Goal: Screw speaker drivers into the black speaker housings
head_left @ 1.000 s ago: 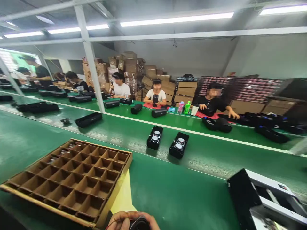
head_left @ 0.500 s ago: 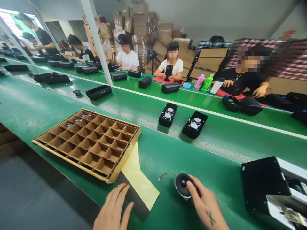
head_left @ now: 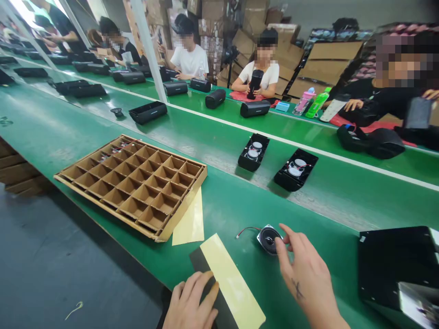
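Observation:
My left hand [head_left: 194, 299] is closed at the near edge of a sheet [head_left: 233, 283] with a dark band and pale yellow backing, its curled fingertips at the dark part. A small round black speaker [head_left: 269, 240] with a square frame lies face up on the green bench. From it a thin red wire [head_left: 247, 229] runs left to a small white plug. My right hand [head_left: 305, 269] is open at the speaker's right side, thumb tip at its rim and fingers apart. Whether the thumb touches the rim, I cannot tell.
A divided cardboard tray [head_left: 183, 214] sits at left, a second yellow sheet [head_left: 190, 224] partly under it. Two black housings [head_left: 254, 151] with paired speakers stand beyond. A black box-shaped machine [head_left: 391, 260] is at right. Several people work across the bench.
The banded sheet has slid right and towards me with my left hand, coming apart from the other yellow sheet. My right thumb has moved off the speaker's face. The view has shifted.

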A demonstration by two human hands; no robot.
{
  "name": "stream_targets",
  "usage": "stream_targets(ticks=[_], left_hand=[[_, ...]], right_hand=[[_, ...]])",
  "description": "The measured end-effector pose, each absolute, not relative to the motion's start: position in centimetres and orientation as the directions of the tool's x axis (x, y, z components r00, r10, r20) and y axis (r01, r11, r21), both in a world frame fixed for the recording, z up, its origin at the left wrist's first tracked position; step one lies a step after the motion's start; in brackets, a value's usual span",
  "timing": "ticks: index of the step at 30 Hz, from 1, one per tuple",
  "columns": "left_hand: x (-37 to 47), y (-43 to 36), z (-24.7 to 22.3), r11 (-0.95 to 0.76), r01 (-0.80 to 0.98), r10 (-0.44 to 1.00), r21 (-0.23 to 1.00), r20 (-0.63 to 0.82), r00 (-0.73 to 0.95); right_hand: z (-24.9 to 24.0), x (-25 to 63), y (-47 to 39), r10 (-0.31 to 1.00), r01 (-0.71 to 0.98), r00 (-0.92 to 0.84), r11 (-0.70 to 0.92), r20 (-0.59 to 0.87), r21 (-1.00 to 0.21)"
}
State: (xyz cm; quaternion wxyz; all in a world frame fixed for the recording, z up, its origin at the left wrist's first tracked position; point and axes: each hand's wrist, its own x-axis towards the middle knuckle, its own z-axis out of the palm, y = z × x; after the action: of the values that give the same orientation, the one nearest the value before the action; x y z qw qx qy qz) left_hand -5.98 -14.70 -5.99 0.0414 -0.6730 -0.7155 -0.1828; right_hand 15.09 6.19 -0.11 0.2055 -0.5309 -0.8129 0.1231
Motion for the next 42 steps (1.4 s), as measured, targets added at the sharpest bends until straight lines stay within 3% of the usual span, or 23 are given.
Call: stream_targets(ticks=[2,5,9,14,22,29,33,42], left_hand=[[-6.7,-13.7,-5.2,0.106,0.959,0.942,0.264,0.281,-0.182],[-9.0,-11.7,-4.3,0.302,0.89,0.895,0.342,0.221,-0.388],[-10.7,-9.5,-4.0,0.391,0.825,0.878,0.408,0.103,-0.468],[-10.9,-9.2,-3.6,0.414,0.704,0.867,0.577,-0.015,-0.497],[-12.5,-9.6,-3.0,0.444,0.275,0.811,0.853,-0.251,-0.529],[-12.6,-9.6,-2.6,0.422,-0.018,0.77,0.906,-0.368,-0.521],[-12.4,-9.5,-2.3,0.413,-0.052,0.758,0.909,-0.375,-0.534],[-12.4,-9.3,-1.8,0.407,-0.018,0.758,0.913,-0.349,-0.552]], right_hand=[[0.4,12.9,4.2,0.792,0.635,-0.525,0.609,0.313,-0.476],[0.1,9.0,1.4,0.638,0.424,-0.718,0.719,0.28,-0.551],[-1.9,5.4,0.4,0.604,0.397,-0.754,0.731,0.257,-0.555],[-3.5,3.4,1.3,0.589,0.374,-0.762,0.739,0.269,-0.561],[-3.9,2.3,0.5,0.574,0.266,-0.755,0.71,0.317,-0.653],[-3.6,2.1,0.3,0.631,0.229,-0.726,0.597,0.274,-0.769],[-3.3,2.1,0.3,0.663,0.236,-0.704,0.557,0.255,-0.796],[-3.1,2.0,-0.3,0.692,0.123,-0.628,0.54,0.356,-0.832]])
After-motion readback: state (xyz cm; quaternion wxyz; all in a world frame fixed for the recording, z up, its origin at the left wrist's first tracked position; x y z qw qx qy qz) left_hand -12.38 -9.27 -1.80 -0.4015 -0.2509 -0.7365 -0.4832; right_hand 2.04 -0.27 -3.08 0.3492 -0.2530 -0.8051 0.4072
